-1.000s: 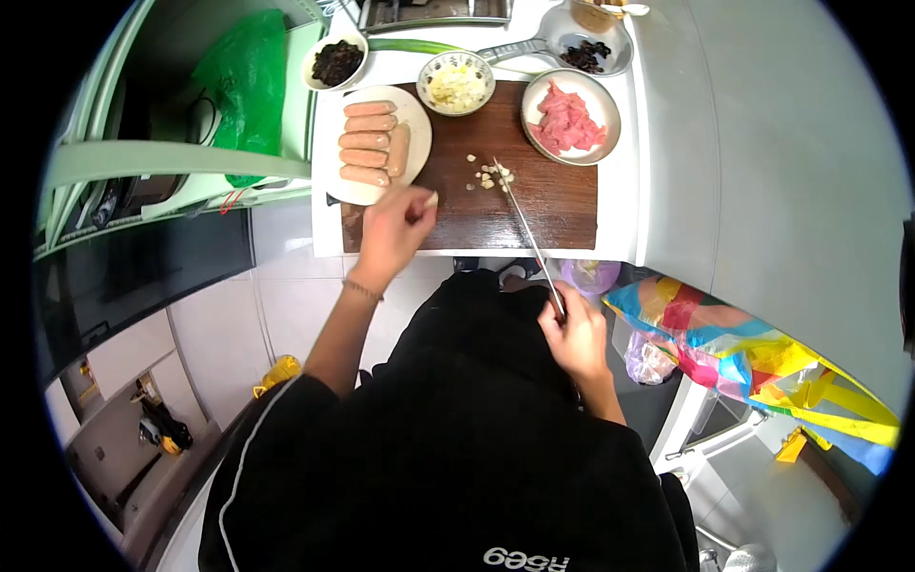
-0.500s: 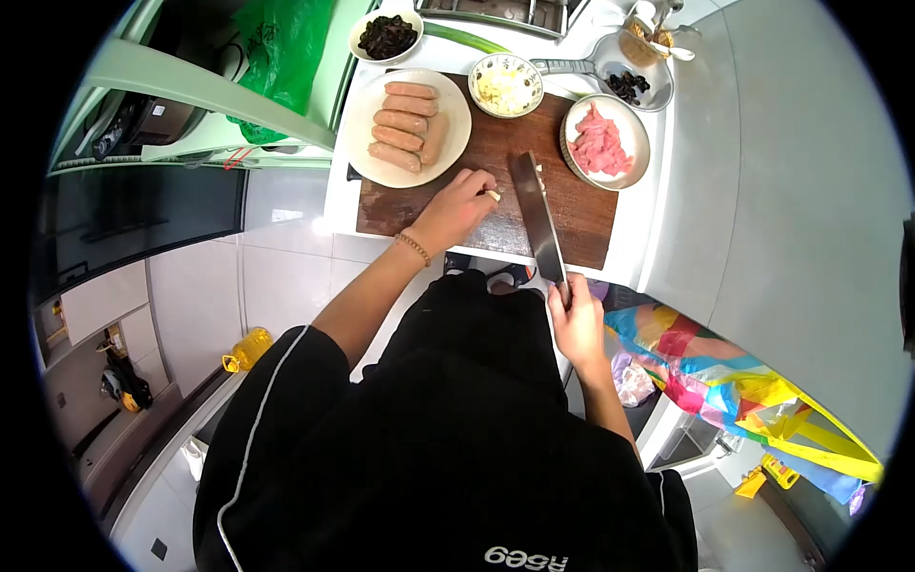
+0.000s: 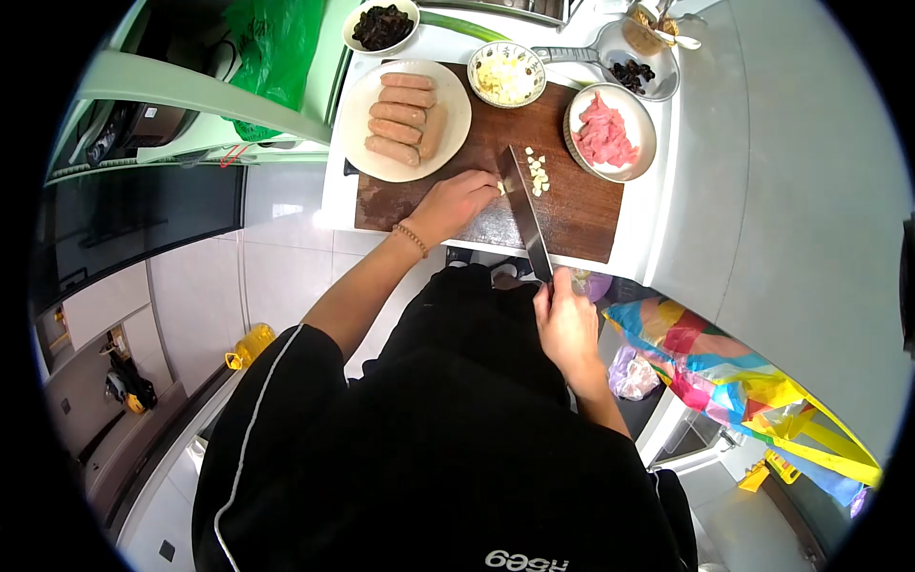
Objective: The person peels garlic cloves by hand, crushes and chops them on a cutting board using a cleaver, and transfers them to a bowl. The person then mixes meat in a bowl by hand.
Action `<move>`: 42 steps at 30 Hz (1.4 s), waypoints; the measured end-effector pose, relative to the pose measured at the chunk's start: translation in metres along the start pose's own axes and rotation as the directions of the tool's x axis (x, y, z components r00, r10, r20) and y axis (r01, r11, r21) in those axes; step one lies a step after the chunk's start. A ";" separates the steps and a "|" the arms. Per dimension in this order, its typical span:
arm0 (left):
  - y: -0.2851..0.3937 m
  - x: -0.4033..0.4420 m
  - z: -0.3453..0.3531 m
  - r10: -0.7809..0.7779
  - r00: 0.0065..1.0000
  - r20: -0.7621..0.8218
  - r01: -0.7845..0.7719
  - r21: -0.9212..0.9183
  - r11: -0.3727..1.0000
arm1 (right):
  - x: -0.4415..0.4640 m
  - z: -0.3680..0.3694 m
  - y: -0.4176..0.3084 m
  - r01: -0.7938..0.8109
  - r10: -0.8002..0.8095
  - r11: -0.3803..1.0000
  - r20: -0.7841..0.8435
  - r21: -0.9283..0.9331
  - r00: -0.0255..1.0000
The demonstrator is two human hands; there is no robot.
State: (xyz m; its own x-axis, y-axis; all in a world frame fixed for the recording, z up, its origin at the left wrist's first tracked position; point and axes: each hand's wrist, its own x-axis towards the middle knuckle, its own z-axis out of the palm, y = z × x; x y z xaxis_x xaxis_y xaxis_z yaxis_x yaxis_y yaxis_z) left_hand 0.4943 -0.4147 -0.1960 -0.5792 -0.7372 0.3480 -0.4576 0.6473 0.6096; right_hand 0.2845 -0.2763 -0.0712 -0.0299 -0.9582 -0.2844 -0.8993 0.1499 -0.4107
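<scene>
The left hand (image 3: 464,202) pinches a small pale chunk (image 3: 501,188) in closed fingertips, just left of the long grey steel knife (image 3: 527,214) pointing forward from the right hand (image 3: 570,329), wrapped around it.

The knife (image 3: 528,217) ends inside the right hand (image 3: 569,326), its handle mostly hidden. The left hand (image 3: 463,199) covers part of a white piece (image 3: 501,189), and whether the knife touches it cannot be told. The plate (image 3: 358,95) hides part of the board (image 3: 577,221). The view's top edge cuts off the rack (image 3: 534,9) and the green bag (image 3: 274,62), whose print is too small to read.
</scene>
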 end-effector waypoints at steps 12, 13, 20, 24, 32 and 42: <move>-0.002 -0.001 0.001 0.039 0.999 -0.010 -0.039 0.043 0.998 | -0.006 -0.002 -0.009 0.014 -0.013 1.000 0.058 -0.018 0.998; -0.002 -0.001 0.002 0.036 0.999 -0.013 -0.036 0.037 0.999 | -0.001 0.004 -0.005 0.023 -0.023 1.000 0.052 -0.005 0.998; 0.001 0.001 -0.001 0.011 1.000 -0.005 -0.011 -0.007 1.000 | 0.032 0.020 0.017 0.048 -0.048 0.998 0.010 0.039 0.999; 0.001 0.011 0.002 0.059 0.998 -0.026 -0.059 0.009 0.998 | 0.026 0.004 0.016 -0.057 0.056 0.998 0.025 0.024 0.998; 0.009 0.010 0.006 -0.051 0.998 -0.038 0.055 0.095 0.994 | 0.009 0.013 0.007 -0.051 0.051 0.999 0.012 0.017 0.999; 0.018 0.034 0.008 -0.202 0.977 0.064 0.178 0.270 0.946 | 0.000 0.012 0.001 -0.039 0.038 0.999 -0.020 -0.027 0.999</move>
State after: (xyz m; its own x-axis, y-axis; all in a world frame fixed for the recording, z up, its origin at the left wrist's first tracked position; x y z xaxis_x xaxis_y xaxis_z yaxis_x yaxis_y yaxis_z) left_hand 0.4608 -0.4264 -0.1786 -0.5171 -0.8387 0.1712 -0.7180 0.5338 0.4467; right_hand 0.2883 -0.2736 -0.0821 -0.0730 -0.9565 -0.2826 -0.9091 0.1804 -0.3756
